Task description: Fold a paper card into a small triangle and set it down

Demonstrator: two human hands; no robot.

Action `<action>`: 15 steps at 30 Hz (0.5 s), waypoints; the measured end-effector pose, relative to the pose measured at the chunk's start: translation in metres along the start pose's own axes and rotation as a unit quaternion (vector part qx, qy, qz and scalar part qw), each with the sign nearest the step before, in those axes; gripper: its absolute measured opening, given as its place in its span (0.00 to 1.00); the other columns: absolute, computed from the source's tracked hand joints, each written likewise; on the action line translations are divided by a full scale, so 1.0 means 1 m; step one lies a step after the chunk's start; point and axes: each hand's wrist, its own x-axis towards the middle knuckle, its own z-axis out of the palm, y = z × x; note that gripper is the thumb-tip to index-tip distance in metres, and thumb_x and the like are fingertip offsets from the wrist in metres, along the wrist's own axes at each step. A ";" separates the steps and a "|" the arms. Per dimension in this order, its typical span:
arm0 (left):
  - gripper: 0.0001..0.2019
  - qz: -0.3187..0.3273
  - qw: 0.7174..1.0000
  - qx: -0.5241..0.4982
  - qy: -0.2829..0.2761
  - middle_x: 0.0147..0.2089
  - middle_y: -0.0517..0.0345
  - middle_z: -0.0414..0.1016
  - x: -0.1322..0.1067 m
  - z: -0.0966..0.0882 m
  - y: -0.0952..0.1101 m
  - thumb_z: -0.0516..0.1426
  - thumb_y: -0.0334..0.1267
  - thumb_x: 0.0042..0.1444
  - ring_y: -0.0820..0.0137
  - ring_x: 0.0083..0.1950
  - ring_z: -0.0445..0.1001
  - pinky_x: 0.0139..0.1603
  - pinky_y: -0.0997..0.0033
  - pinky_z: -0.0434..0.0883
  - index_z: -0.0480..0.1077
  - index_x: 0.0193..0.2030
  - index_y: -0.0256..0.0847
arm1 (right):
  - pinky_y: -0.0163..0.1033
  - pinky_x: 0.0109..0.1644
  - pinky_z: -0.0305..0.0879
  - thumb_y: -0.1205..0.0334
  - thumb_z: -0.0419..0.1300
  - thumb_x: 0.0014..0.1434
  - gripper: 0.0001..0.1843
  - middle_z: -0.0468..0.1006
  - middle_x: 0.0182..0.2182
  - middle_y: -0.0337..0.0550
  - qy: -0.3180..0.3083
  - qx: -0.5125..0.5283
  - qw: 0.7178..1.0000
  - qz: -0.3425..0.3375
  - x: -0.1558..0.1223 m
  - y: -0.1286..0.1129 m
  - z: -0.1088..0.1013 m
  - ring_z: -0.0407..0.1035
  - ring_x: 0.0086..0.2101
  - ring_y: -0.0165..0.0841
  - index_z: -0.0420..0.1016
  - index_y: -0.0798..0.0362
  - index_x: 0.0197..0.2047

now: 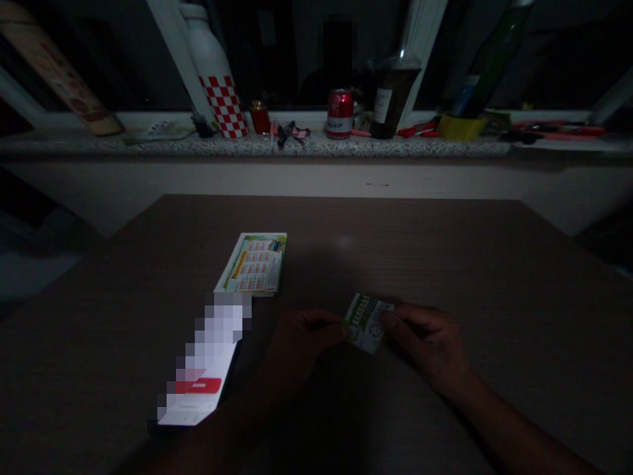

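Both of my hands hold a small green-and-white printed card (366, 322) just above the dark wooden table (445, 264). My left hand (304, 340) pinches its left edge with closed fingers. My right hand (429, 343) grips its right side, thumb on top. To the left lies a flat calendar card (254, 264) with a yellow-green grid. Nearer me, a long white leaflet (205, 369) with a red patch lies on the table, partly blurred out.
A stone windowsill (247, 146) runs along the back. It carries a white bottle with red checks (217, 79), a red can (340, 113), a dark wine bottle (390, 99), a green bottle (487, 66), keys (289, 134) and small clutter. The room is very dim.
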 end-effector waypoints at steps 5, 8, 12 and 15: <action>0.03 0.002 1.000 0.000 -0.010 0.27 0.59 0.79 0.000 0.001 0.001 0.63 0.36 0.48 0.71 0.31 0.73 0.34 0.73 0.66 0.79 0.27 0.41 | 0.33 0.24 0.57 0.55 0.57 0.62 0.18 0.67 0.19 0.37 0.002 -0.020 1.000 -0.011 -0.001 -0.001 -0.002 0.61 0.22 0.28 0.73 0.54 0.23; 0.04 0.000 1.000 0.009 -0.006 0.25 0.60 0.78 -0.001 0.001 0.003 0.63 0.36 0.47 0.72 0.28 0.72 0.32 0.74 0.65 0.78 0.25 0.40 | 0.32 0.24 0.57 0.56 0.56 0.63 0.19 0.65 0.19 0.37 -0.003 -0.024 0.999 -0.022 -0.002 -0.002 -0.003 0.61 0.22 0.27 0.71 0.54 0.22; 0.04 -0.013 1.000 0.016 -0.004 0.27 0.59 0.79 -0.001 0.001 0.003 0.64 0.37 0.45 0.71 0.29 0.73 0.33 0.73 0.65 0.79 0.26 0.39 | 0.32 0.22 0.55 0.56 0.56 0.63 0.19 0.65 0.18 0.36 0.004 -0.024 0.999 -0.037 -0.002 0.001 -0.003 0.59 0.20 0.27 0.71 0.54 0.22; 0.04 -0.016 1.000 0.003 -0.010 0.27 0.59 0.79 0.000 0.001 0.002 0.64 0.37 0.44 0.71 0.29 0.73 0.34 0.73 0.66 0.78 0.25 0.39 | 0.32 0.23 0.56 0.57 0.55 0.64 0.20 0.64 0.17 0.35 0.008 -0.027 0.999 -0.043 -0.002 0.003 -0.003 0.59 0.20 0.26 0.70 0.54 0.21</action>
